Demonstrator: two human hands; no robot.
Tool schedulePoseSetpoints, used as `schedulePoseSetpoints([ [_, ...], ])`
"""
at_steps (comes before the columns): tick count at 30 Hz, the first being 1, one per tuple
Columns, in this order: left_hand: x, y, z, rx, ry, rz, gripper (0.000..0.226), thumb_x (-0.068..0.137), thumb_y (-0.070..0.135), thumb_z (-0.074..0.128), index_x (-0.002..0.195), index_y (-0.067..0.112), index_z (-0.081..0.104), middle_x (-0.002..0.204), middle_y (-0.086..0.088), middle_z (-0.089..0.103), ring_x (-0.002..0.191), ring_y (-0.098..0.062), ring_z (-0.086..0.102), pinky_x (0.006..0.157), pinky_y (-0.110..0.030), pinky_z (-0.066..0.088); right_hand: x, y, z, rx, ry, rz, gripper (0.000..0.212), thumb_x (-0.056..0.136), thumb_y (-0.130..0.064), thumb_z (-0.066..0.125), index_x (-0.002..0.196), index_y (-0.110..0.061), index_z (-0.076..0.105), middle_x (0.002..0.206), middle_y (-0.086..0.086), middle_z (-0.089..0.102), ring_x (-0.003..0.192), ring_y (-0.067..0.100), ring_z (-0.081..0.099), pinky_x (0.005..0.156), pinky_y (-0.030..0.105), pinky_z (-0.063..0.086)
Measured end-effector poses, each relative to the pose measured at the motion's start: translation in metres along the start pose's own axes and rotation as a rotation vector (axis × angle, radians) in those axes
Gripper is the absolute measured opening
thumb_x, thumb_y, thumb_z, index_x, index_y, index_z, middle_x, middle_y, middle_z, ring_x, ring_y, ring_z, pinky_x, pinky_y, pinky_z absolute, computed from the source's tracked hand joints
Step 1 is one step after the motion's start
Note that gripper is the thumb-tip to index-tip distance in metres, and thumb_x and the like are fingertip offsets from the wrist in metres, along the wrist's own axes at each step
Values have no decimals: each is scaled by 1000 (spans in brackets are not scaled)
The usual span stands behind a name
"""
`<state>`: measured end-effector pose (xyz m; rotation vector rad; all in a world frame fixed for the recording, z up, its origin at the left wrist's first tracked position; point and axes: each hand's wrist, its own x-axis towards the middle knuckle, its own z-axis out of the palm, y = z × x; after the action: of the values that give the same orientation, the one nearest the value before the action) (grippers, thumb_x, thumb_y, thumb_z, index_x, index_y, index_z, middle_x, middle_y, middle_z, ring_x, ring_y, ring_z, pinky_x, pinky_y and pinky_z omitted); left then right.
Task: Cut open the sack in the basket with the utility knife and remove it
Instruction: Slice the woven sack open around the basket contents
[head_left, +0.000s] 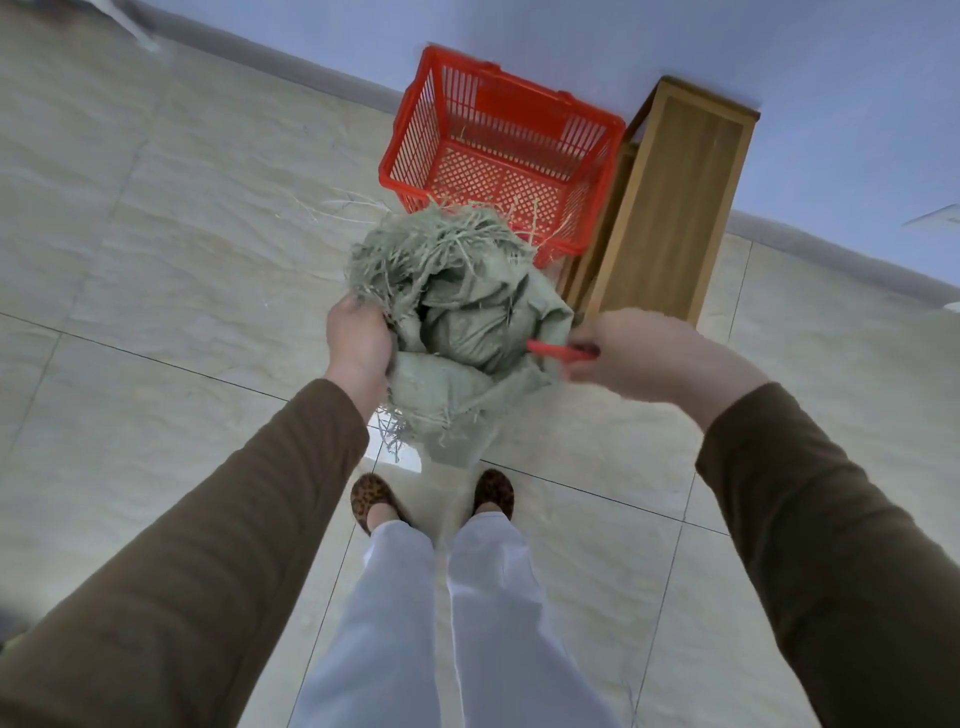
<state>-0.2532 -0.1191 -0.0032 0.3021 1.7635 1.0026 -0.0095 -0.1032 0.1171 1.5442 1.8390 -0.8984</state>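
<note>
Tiled floor (156, 260); hands' grip on sack (467, 322).

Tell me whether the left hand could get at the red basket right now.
Probably not yet. The left hand grips the bunched green sack, which hangs between it and the red basket. The way opens only once the sack is dropped or handed over.
</note>
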Motion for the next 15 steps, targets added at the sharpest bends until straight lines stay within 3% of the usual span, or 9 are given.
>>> schedulePoseSetpoints([
  [2,-8,0,4,77,-70,22,29,97,2,37,75,19,49,65,-8,44,46,-15,42,46,-20,33,12,-15,9,258,359,-101,26,95,-39,69,117,-25,65,108,-3,66,93,16,66,83,34,58],
  [3,-11,-2,6,110,-116,24,23,95,7,38,79,17,51,68,-12,45,52,-17,45,50,-23,34,21,-25,12,353,440,-127,50,91,-40,74,136,-28,57,127,-2,63,106,16,64,92,35,55],
  [5,-20,-5,8,158,-174,12,18,91,16,38,87,15,56,74,-13,50,64,-23,46,55,-31,33,43,-42,21,490,400,-112,84,86,-39,80,157,-30,37,155,3,51,128,20,58,108,41,48],
  [6,-23,-7,7,185,-193,10,23,93,21,36,87,15,58,73,-15,53,66,-25,49,56,-32,36,56,-48,26,587,372,-96,75,88,-36,80,153,-27,43,148,6,58,125,23,60,107,40,50],
  [8,-28,-4,2,179,-289,11,37,98,36,38,101,14,68,91,-10,72,85,-31,66,70,-38,55,73,-51,29,851,368,-21,14,95,-27,74,104,-21,65,91,3,67,80,20,63,72,30,53],
  [10,-29,-2,-8,218,-438,92,36,101,45,54,129,24,64,122,3,74,111,-13,71,96,-36,58,88,-48,22,983,399,42,36,97,-24,68,68,-24,45,62,-5,44,54,15,41,56,28,35],
  [12,-29,0,-15,518,-532,256,46,90,46,76,132,33,60,123,15,71,107,1,70,95,-26,57,93,-48,11,993,373,39,43,96,-26,68,64,-25,40,58,-6,39,50,14,36,54,29,32],
  [14,-21,-2,-13,765,-380,390,47,83,56,79,122,32,68,111,11,74,98,-12,73,86,-34,60,92,-52,0,1021,302,18,34,97,-25,68,70,-23,48,59,-6,38,50,14,36,51,28,34],
  [15,-18,0,-11,706,-314,391,41,86,54,76,116,27,72,106,8,76,96,-17,74,86,-38,61,91,-54,-4,1021,278,24,31,98,-25,68,73,-22,50,60,-6,38,51,14,37,51,29,36],
])
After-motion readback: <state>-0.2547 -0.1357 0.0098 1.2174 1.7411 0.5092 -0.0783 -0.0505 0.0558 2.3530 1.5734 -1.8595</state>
